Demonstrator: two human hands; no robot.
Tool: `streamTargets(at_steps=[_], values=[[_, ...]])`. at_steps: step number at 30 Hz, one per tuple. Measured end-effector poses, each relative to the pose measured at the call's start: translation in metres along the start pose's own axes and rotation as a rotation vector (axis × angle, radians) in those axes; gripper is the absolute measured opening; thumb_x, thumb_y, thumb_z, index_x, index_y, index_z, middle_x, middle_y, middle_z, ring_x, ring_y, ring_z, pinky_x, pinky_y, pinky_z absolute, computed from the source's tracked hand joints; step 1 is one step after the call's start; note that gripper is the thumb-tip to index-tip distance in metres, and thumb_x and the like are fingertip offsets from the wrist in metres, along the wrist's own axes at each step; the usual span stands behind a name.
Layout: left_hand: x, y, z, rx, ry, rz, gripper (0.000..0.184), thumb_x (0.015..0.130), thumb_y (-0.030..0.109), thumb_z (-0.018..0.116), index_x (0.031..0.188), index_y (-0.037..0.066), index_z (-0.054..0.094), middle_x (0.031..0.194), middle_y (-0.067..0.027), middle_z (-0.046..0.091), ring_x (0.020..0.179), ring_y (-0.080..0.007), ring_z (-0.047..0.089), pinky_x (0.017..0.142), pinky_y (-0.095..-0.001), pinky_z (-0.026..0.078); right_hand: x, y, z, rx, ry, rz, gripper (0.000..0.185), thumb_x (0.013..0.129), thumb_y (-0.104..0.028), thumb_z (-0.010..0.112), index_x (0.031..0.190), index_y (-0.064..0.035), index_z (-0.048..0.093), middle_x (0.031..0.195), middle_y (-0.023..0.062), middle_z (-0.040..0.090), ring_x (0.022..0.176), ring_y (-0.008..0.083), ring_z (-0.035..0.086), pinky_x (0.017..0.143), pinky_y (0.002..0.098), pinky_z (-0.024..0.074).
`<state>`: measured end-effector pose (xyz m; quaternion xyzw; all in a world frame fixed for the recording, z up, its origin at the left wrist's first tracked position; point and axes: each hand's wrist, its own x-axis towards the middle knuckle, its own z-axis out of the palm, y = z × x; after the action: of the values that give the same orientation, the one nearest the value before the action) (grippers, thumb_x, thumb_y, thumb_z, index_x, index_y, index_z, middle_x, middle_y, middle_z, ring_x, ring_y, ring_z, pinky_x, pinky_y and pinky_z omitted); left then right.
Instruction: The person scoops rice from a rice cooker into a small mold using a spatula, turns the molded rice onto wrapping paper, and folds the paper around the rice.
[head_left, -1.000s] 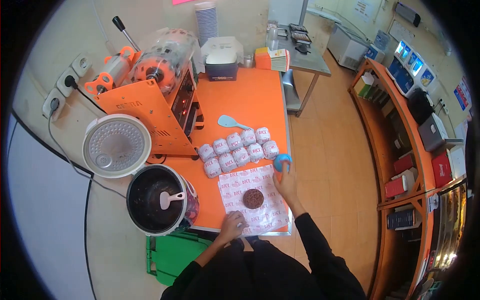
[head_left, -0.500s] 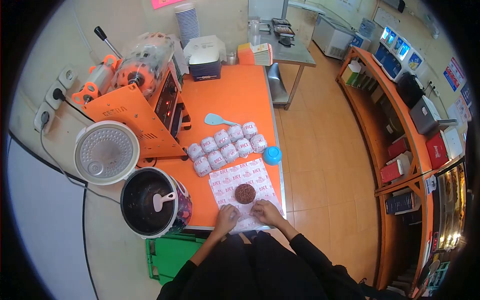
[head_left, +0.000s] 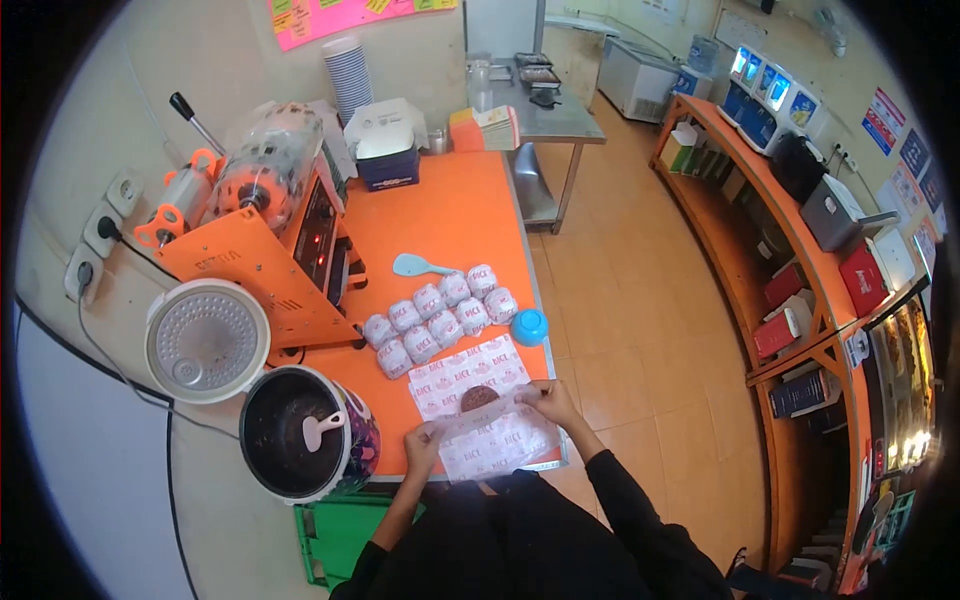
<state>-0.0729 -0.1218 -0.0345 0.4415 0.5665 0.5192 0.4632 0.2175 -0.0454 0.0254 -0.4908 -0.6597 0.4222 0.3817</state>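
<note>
My left hand pinches the left corner of a printed paper sheet, and my right hand grips its right corner. The lifted edge partly covers a dark brown round patty, which rests on printed paper. Beyond it several paper-wrapped bundles stand in two rows. A blue cup sits to their right, near the table's edge. Behind the bundles lies a light blue paddle.
An orange sealing machine stands on the orange table at the left. Nearer me is an open rice cooker with a pink paddle inside. Orange shelves line the right side, across the tiled floor.
My right hand has left the blue cup and come to the paper. Both hands have raised the sheet's near edge up over part of the patty. The view has shifted.
</note>
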Motion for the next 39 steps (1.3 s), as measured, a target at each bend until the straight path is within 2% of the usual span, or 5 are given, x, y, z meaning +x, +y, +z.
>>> streamTargets(at_steps=[12, 20, 26, 31, 39], values=[[0.023, -0.021, -0.008, -0.225, 0.284, -0.531, 0.025, 0.085, 0.019, 0.071, 0.096, -0.002, 0.066, 0.085, -0.0084, 0.068, 0.075, -0.0207, 0.068, 0.066, -0.0338, 0.056, 0.003, 0.057, 0.051, -0.161, 0.577, 0.1, 0.015, 0.084, -0.013, 0.067, 0.091, 0.001, 0.067, 0.057, 0.0082, 0.062, 0.049, 0.0179, 0.058, 0.048, 0.0336, 0.0429], [0.011, -0.007, -0.011, -0.284, 0.222, -0.496, 0.024, 0.089, 0.021, 0.067, 0.095, -0.002, 0.065, 0.081, -0.0087, 0.067, 0.069, -0.0191, 0.067, 0.062, -0.031, 0.057, -0.037, -0.022, 0.052, -0.574, -0.1, -0.426, 0.051, 0.085, -0.008, 0.051, 0.136, -0.0036, 0.045, 0.146, 0.0152, 0.039, 0.134, 0.0292, 0.039, 0.105, 0.0467, 0.0349], [-0.007, -0.026, -0.044, -0.215, 0.411, -0.403, 0.036, 0.094, 0.031, 0.06, 0.093, -0.004, 0.065, 0.077, -0.0123, 0.066, 0.067, -0.0227, 0.067, 0.058, -0.036, 0.058, -0.036, -0.026, 0.069, -0.722, -0.15, -0.459, 0.062, 0.087, -0.015, 0.054, 0.146, -0.0092, 0.035, 0.149, 0.0107, 0.039, 0.137, 0.0266, 0.037, 0.112, 0.0411, 0.0304], [-0.008, 0.001, -0.066, -0.231, -0.102, -0.984, 0.043, 0.095, 0.032, 0.055, 0.098, -0.01, 0.066, 0.086, -0.0212, 0.068, 0.073, -0.0284, 0.069, 0.069, -0.0348, 0.06, -0.032, -0.031, 0.067, -0.711, -0.178, -0.454, 0.064, 0.085, -0.015, 0.056, 0.146, -0.011, 0.035, 0.148, 0.0109, 0.039, 0.137, 0.0271, 0.038, 0.112, 0.0428, 0.0308], [0.053, 0.003, -0.049, -0.007, -0.353, -0.704, 0.028, 0.081, 0.009, 0.065, 0.102, -0.01, 0.064, 0.099, -0.0169, 0.069, 0.087, -0.0251, 0.069, 0.078, -0.036, 0.057, -0.034, -0.035, 0.067, -0.696, -0.164, -0.433, 0.068, 0.082, -0.011, 0.057, 0.147, -0.0137, 0.035, 0.148, 0.0111, 0.039, 0.137, 0.0294, 0.036, 0.111, 0.0444, 0.0306]])
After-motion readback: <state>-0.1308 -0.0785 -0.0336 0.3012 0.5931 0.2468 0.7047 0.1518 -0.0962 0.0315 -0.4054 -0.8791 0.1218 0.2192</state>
